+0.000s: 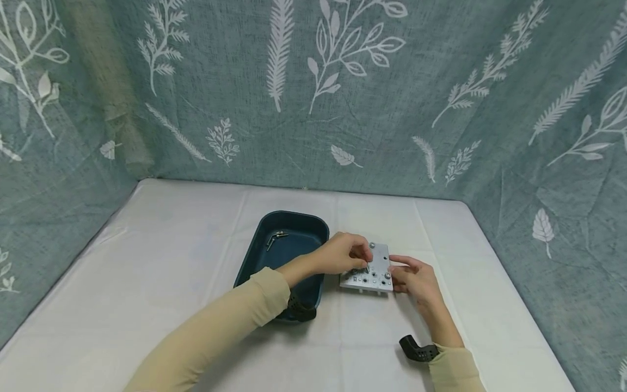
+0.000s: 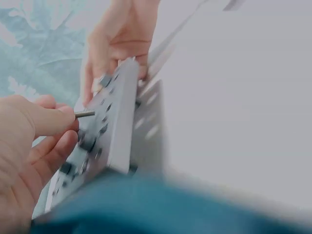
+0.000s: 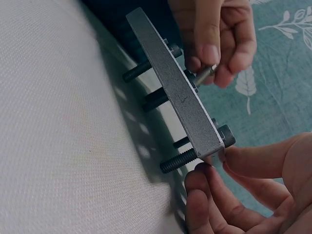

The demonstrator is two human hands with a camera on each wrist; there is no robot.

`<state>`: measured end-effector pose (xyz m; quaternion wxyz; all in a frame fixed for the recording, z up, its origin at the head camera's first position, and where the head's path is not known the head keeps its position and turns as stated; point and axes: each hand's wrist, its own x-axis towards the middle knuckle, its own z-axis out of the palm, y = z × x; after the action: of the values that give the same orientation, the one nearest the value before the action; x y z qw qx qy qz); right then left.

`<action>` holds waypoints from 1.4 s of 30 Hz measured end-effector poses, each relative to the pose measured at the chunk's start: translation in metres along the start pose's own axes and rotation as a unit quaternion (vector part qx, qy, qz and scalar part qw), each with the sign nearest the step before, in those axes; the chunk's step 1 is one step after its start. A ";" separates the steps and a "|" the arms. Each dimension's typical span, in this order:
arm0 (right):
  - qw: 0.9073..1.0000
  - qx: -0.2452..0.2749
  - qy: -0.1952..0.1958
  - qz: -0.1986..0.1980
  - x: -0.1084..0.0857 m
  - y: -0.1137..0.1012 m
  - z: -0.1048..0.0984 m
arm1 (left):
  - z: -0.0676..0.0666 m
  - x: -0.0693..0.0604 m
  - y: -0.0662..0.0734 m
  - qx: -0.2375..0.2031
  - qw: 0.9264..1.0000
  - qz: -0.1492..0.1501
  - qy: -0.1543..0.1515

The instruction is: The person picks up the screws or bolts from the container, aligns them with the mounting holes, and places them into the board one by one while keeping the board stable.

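A silver metal plate [image 1: 380,260] with several holes stands a little above the white table, on bolts that poke out beneath it. Between thumb and fingers, my left hand [image 1: 345,253] pinches a small screw [image 2: 86,114] over the plate's face. Its threaded end points at the plate; whether it touches a hole I cannot tell. My right hand [image 1: 417,281] grips the plate's right edge, thumb by a dark bolt head [image 3: 226,136]. In the right wrist view, threaded bolt shanks [image 3: 178,161] stick out from the plate's underside.
Left of the plate sits a dark blue tray [image 1: 262,231], partly under my left forearm. Several small screws [image 1: 277,236] lie in its far left part. A white cloth [image 1: 171,261] covers the table, and a green leaf-patterned curtain [image 1: 303,136] hangs around it.
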<state>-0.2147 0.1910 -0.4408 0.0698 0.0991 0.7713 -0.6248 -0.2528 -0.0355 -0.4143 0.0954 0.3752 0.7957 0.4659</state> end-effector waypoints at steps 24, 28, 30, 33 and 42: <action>1.000 0.004 -0.013 -0.012 0.001 -0.007 0.002 | 0.005 0.012 0.010 0.031 0.999 0.029 -0.027; 1.000 0.004 -0.014 -0.011 0.000 -0.005 0.001 | 0.009 0.011 0.009 0.033 0.999 0.031 -0.030; 1.000 0.001 -0.013 -0.011 -0.001 -0.003 0.000 | 0.012 0.011 0.008 0.039 0.998 0.027 -0.030; 1.000 -0.002 -0.010 -0.010 -0.002 -0.001 0.001 | 0.015 0.011 0.007 0.049 0.998 0.021 -0.029; 1.000 -0.009 -0.007 -0.013 -0.003 -0.004 0.000 | 0.019 0.017 0.009 0.081 0.996 0.014 -0.040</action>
<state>-0.2130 0.1902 -0.4365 0.0675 0.0843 0.7774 -0.6196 -0.2506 -0.0088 -0.4142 0.0902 0.4110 0.8211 0.3856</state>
